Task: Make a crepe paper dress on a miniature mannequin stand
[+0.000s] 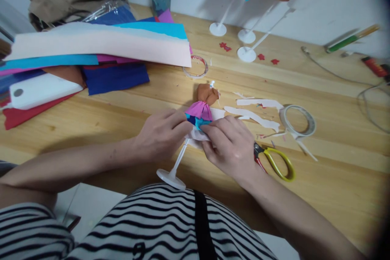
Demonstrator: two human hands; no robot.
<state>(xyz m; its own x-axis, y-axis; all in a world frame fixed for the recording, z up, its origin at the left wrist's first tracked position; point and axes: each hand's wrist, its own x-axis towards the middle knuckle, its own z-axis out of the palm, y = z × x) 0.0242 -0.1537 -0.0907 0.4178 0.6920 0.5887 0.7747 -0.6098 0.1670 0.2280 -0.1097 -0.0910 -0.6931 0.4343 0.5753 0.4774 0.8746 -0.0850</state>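
A small paper figure with a brown top, a pink layer and blue layers lies tilted on a white stand near the table's front edge. My left hand pinches the left side of its lower white and blue paper. On the right side, my right hand grips the same lower layers between thumb and fingers. The fingertips of both hands are partly hidden by the paper. Yellow-handled scissors lie just beside my right wrist, their blades partly covered.
Stacked coloured paper and a white device lie at the left. White strips and a tape roll are to the right. Behind stand several white stands with coloured paper tops. A cable and green pen lie far right.
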